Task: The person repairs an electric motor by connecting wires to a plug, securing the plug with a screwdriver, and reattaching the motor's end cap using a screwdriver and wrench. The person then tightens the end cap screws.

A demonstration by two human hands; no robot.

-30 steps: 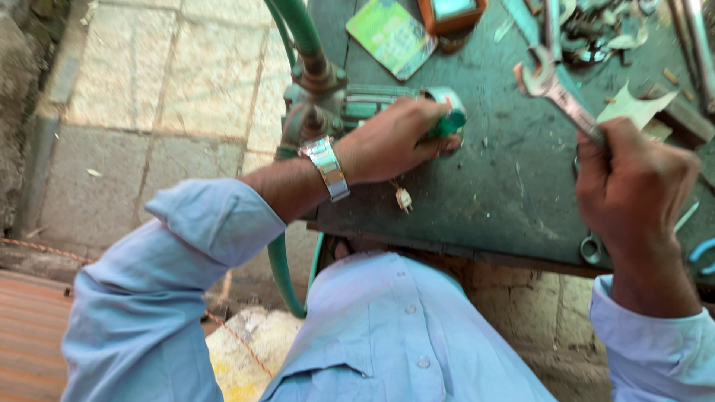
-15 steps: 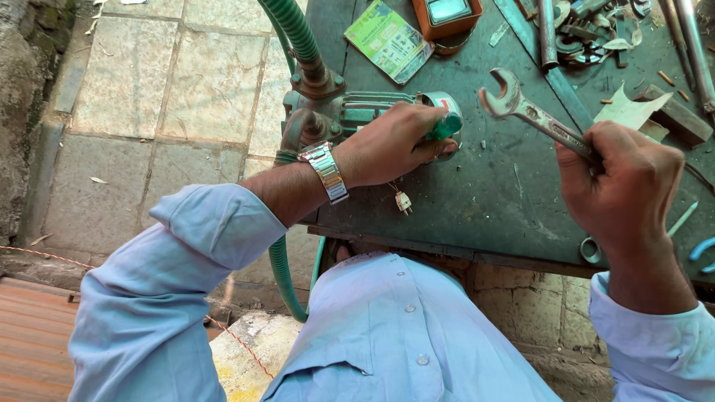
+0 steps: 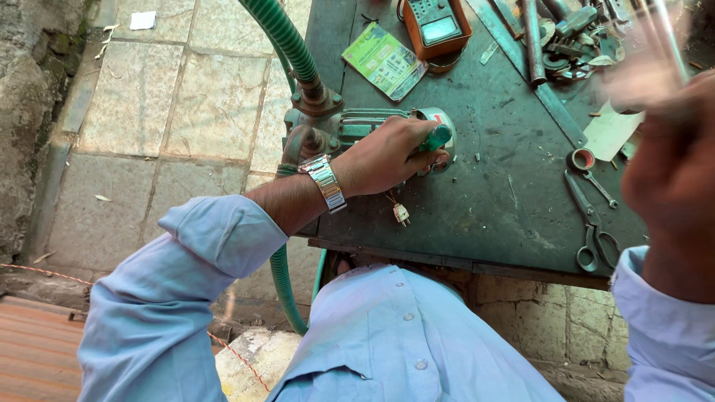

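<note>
— Green plastic shows between the fingers [image 3: 408, 152] of the left hand [image 3: 383, 155]: they are clenched round a green-handled tool [image 3: 436, 137], its handle poking out to the right, pressed at the end of the small green pump [image 3: 357, 126] on the left edge of the workbench [image 3: 491, 193].

— And the right hand [image 3: 670, 186]?

— That is what changed. Half a second ago it held an open-ended spanner out over the bench, jaws toward the pump. Now the hand has swung up close to the camera, a blurred mass at the right edge; whether the fingers are closed on anything cannot be told, though a pale streak above may be the spanner in motion.

— So the pump is held by one hand only?

— Yes, the left has not shifted; the watch [image 3: 325, 181] sits where it did. Judging by that, the spanner is being brought round, not set down.

— Around them?

— A ribbed green hose [image 3: 287, 41] rises from the pump, scissors [image 3: 592, 234] lie near right, an orange meter [image 3: 438, 26] far.
</note>
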